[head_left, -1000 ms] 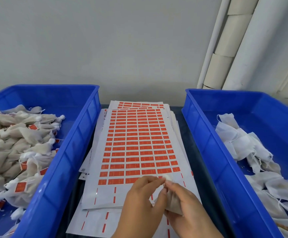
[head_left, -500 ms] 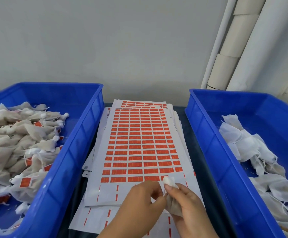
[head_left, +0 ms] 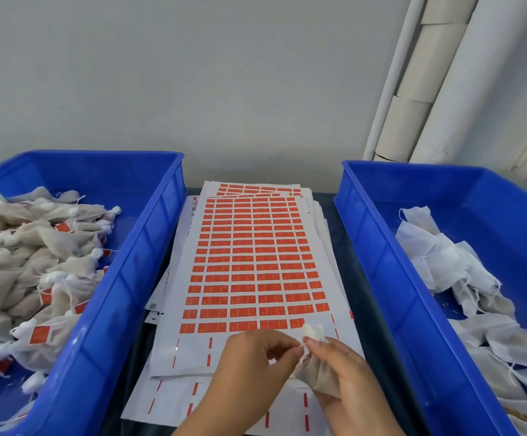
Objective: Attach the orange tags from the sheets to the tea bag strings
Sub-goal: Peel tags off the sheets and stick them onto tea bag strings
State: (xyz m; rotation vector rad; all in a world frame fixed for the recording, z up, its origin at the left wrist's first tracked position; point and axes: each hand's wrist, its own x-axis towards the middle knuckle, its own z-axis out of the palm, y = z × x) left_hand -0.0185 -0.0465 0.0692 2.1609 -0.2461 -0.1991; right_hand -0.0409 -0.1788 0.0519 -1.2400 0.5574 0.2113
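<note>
A stack of white sheets covered with rows of orange tags lies between two blue bins. Over its near end, my right hand grips a beige tea bag, whose white gathered top sticks up above the fingers. My left hand pinches something tiny at the bag's neck, fingertip to fingertip with the right hand; I cannot tell whether it is the string or a tag.
The left blue bin holds several filled tea bags with orange tags. The right blue bin holds several white tea bags without tags. A grey wall and white pipes stand behind.
Both hands have stayed together over the near end of the sheets, with the fingers shifting slightly at the bag's neck. The camera view has tilted a little.
</note>
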